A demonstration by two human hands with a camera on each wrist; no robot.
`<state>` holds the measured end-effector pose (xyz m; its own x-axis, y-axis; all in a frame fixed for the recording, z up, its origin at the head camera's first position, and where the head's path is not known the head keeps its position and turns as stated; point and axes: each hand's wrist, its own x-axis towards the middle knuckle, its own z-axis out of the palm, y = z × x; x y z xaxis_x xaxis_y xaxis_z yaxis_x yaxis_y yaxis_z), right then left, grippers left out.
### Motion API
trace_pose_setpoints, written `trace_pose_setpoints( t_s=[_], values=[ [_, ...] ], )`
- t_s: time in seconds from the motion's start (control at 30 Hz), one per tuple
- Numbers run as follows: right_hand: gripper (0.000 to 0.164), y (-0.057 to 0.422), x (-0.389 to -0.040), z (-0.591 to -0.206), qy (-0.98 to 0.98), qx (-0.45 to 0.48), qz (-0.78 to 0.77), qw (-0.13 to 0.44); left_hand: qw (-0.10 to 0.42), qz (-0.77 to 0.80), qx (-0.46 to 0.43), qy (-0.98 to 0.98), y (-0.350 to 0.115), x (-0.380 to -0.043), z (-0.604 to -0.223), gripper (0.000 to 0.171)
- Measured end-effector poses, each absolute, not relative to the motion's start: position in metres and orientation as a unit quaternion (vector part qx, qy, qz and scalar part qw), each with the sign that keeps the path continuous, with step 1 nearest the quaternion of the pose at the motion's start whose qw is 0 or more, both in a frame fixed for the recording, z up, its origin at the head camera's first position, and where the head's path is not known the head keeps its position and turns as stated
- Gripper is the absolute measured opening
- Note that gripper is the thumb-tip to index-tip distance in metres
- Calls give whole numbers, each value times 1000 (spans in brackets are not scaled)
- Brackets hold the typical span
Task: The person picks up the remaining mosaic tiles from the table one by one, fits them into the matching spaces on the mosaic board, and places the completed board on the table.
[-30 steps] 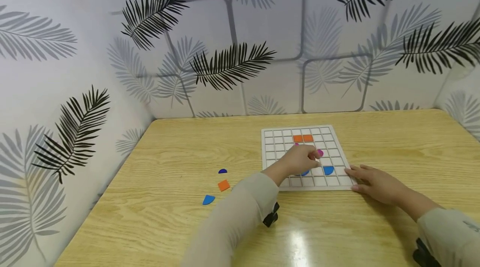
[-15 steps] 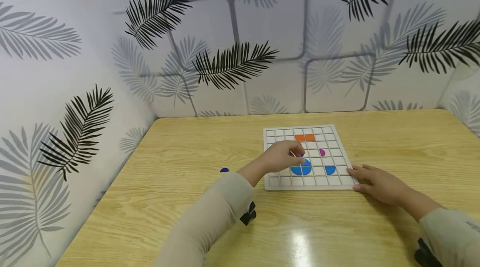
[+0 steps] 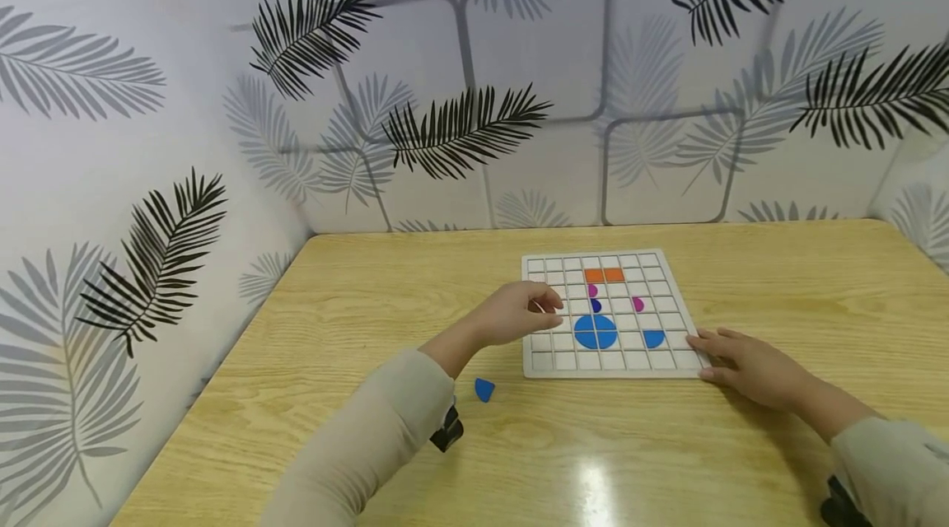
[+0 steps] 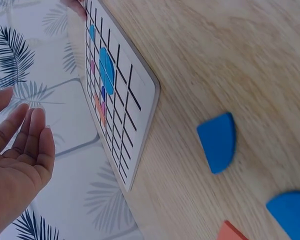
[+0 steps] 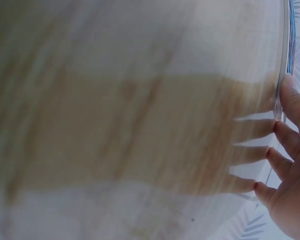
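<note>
A white grid board [image 3: 544, 361] lies on the table. On it are two orange squares [image 3: 604, 275], magenta half-circles [image 3: 638, 305], a dark blue half-circle [image 3: 596, 306], a blue disc of quarter pieces [image 3: 596, 332] and a separate blue quarter piece [image 3: 653, 338]. My left hand [image 3: 515, 313] hovers by the board's left edge, fingers loosely bent, holding nothing; the left wrist view shows its bare palm [image 4: 20, 162]. My right hand [image 3: 752, 366] touches the board's near right edge; in the right wrist view its thumb [image 5: 292, 97] meets that edge.
A loose blue quarter piece [image 3: 484, 389] lies on the wooden table [image 3: 371, 288] beside my left forearm. The left wrist view also shows a second blue quarter piece [image 4: 294, 212] and part of an orange piece [image 4: 231, 232]. A leaf-patterned wall [image 3: 519, 173] stands behind.
My left hand has drawn back leftward from above the board, uncovering the dark blue half-circle and the blue disc. Its forearm now hides the loose dark blue half-circle. My right hand stays put.
</note>
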<state>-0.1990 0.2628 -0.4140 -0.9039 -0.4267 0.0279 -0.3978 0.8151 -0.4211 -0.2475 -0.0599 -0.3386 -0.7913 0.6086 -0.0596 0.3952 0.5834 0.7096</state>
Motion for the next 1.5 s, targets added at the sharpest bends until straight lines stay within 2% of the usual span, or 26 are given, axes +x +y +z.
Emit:
trace_pose_setpoints(
  t_s=[0.83,1.2,1.5],
  values=[
    [55,261,-200,-413,953,-211,-212,37,159,391,234,875,-147,-223,-351,25],
    [53,264,-198,-416,951,-217,-218,32,188,411,182,873,-183,-209,-366,30],
    [53,262,-198,-414,950,-219,-221,29,179,358,159,903,-205,-206,-376,27]
  ],
)
